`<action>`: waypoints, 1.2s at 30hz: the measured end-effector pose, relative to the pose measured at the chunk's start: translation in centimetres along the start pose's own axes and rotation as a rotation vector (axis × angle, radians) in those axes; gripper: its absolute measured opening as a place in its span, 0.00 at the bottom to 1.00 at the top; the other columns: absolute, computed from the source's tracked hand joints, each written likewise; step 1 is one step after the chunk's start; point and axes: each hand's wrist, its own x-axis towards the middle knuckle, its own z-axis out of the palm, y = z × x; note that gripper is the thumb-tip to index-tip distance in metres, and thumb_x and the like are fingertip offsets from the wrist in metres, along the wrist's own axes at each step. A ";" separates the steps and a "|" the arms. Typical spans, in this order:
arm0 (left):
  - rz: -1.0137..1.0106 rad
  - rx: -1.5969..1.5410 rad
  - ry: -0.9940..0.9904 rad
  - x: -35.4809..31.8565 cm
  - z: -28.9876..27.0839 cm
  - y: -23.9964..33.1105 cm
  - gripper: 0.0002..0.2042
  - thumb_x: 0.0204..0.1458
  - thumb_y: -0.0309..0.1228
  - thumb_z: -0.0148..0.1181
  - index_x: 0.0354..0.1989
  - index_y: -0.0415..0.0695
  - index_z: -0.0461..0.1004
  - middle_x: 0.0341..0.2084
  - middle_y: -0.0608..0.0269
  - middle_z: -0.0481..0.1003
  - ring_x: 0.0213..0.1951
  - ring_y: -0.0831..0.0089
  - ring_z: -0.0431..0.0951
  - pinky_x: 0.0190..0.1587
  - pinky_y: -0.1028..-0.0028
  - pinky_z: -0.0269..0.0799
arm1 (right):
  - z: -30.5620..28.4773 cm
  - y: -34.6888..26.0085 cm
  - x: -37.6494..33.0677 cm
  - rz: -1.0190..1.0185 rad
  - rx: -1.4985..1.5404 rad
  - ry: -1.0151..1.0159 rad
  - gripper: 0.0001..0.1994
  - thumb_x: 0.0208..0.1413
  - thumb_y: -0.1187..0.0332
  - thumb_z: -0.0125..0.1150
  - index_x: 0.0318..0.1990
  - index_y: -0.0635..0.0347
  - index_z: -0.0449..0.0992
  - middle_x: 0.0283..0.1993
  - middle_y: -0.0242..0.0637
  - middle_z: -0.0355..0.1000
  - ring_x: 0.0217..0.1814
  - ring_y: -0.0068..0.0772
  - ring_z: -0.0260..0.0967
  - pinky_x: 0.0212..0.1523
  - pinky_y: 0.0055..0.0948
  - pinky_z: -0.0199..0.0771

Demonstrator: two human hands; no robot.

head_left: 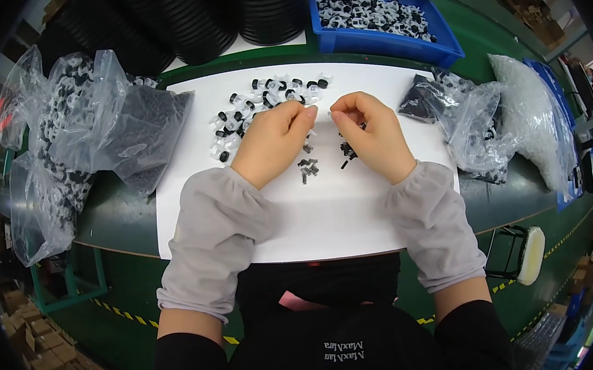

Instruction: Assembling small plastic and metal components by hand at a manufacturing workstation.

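My left hand (275,141) and my right hand (369,133) hover close together over a white sheet (313,219) on a green table. Both have fingers pinched; the fingertips nearly meet. What each pinches is too small to make out. A pile of small white and black plastic parts (268,99) lies just beyond my left hand. Several tiny dark pieces (309,168) lie on the sheet between and under my hands. Grey sleeve covers wrap both forearms.
A blue bin (382,36) of white and black parts stands at the back right. Stacked black rings (225,15) are at the back. Clear plastic bags of parts lie at the left (87,126) and right (488,119). A stool (521,253) stands lower right.
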 end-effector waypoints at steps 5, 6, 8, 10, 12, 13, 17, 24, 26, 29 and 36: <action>-0.207 -0.209 -0.015 0.0 -0.8 1.2 0.16 0.60 0.39 0.48 0.39 0.38 0.75 0.25 0.65 0.73 0.27 0.79 0.72 0.29 0.77 0.68 | -0.5 0.0 -0.1 -0.161 0.056 0.100 0.04 0.51 0.80 0.56 0.35 0.67 0.74 0.37 0.32 0.70 0.35 0.18 0.63 0.37 0.18 0.64; -0.207 -0.210 -0.016 0.0 -0.8 1.3 0.16 0.60 0.39 0.48 0.39 0.38 0.75 0.25 0.65 0.73 0.27 0.79 0.72 0.29 0.77 0.68 | -0.5 -0.2 -0.3 -0.159 0.055 0.101 0.04 0.51 0.80 0.56 0.35 0.67 0.74 0.37 0.32 0.70 0.35 0.18 0.63 0.37 0.18 0.64; -0.313 -0.586 -0.098 -0.2 -1.0 1.3 0.15 0.60 0.37 0.49 0.45 0.38 0.73 0.31 0.65 0.74 0.30 0.80 0.73 0.33 0.80 0.70 | -0.1 -0.7 -0.5 -0.218 0.126 0.128 0.05 0.50 0.80 0.57 0.36 0.68 0.74 0.38 0.33 0.69 0.36 0.20 0.63 0.38 0.19 0.64; -0.334 -0.661 -0.080 -0.2 -0.7 1.8 0.14 0.60 0.36 0.51 0.46 0.38 0.72 0.31 0.66 0.73 0.30 0.80 0.73 0.34 0.81 0.71 | 0.2 -0.9 -0.6 -0.269 0.137 0.139 0.05 0.49 0.81 0.58 0.35 0.67 0.74 0.37 0.33 0.69 0.36 0.21 0.63 0.37 0.20 0.64; -0.353 -0.740 -0.067 -0.2 -0.1 2.1 0.13 0.59 0.35 0.52 0.47 0.39 0.71 0.31 0.66 0.72 0.30 0.80 0.73 0.35 0.81 0.72 | 0.2 -1.1 -0.7 -0.320 0.142 0.152 0.06 0.48 0.81 0.58 0.35 0.67 0.74 0.36 0.34 0.69 0.36 0.22 0.63 0.37 0.21 0.64; -0.357 -0.815 -0.053 -0.2 0.3 2.2 0.13 0.58 0.35 0.54 0.46 0.39 0.71 0.30 0.66 0.72 0.30 0.81 0.72 0.35 0.81 0.72 | 0.1 -1.3 -0.6 -0.395 0.047 0.158 0.06 0.48 0.80 0.59 0.35 0.66 0.74 0.36 0.35 0.69 0.35 0.23 0.63 0.37 0.21 0.64; -0.327 -0.915 -0.179 -0.3 0.2 1.4 0.12 0.58 0.36 0.54 0.44 0.41 0.69 0.31 0.66 0.72 0.29 0.82 0.72 0.34 0.82 0.72 | 0.2 -1.1 -0.6 -0.498 -0.088 0.207 0.06 0.46 0.80 0.59 0.34 0.63 0.74 0.35 0.36 0.67 0.35 0.26 0.63 0.36 0.22 0.64; -0.323 -0.988 -0.229 -0.4 0.4 1.7 0.13 0.62 0.39 0.46 0.46 0.44 0.68 0.30 0.69 0.71 0.29 0.82 0.70 0.33 0.82 0.69 | 0.2 -1.3 -0.7 -0.516 -0.075 0.216 0.07 0.46 0.80 0.59 0.34 0.63 0.75 0.36 0.35 0.66 0.36 0.26 0.64 0.36 0.22 0.64; -0.286 -0.982 -0.290 -0.4 0.4 1.3 0.14 0.62 0.40 0.44 0.46 0.43 0.67 0.30 0.69 0.71 0.30 0.82 0.70 0.34 0.82 0.69 | 0.1 -1.3 -0.9 -0.536 -0.072 0.203 0.08 0.45 0.80 0.60 0.35 0.63 0.77 0.37 0.36 0.66 0.35 0.27 0.64 0.36 0.22 0.65; -0.293 -1.067 -0.247 -0.6 0.3 1.3 0.13 0.60 0.39 0.50 0.43 0.41 0.68 0.30 0.68 0.71 0.29 0.83 0.70 0.34 0.83 0.70 | 0.0 -1.2 -0.9 -0.564 -0.089 0.184 0.11 0.45 0.79 0.60 0.39 0.64 0.78 0.41 0.38 0.67 0.34 0.27 0.64 0.37 0.23 0.65; -0.239 -1.097 -0.231 -0.4 0.3 1.3 0.12 0.60 0.39 0.51 0.40 0.42 0.68 0.30 0.69 0.71 0.30 0.84 0.68 0.36 0.83 0.68 | -0.5 -1.6 -0.9 -0.617 -0.131 0.057 0.18 0.44 0.79 0.58 0.46 0.64 0.77 0.47 0.41 0.66 0.33 0.26 0.61 0.36 0.24 0.64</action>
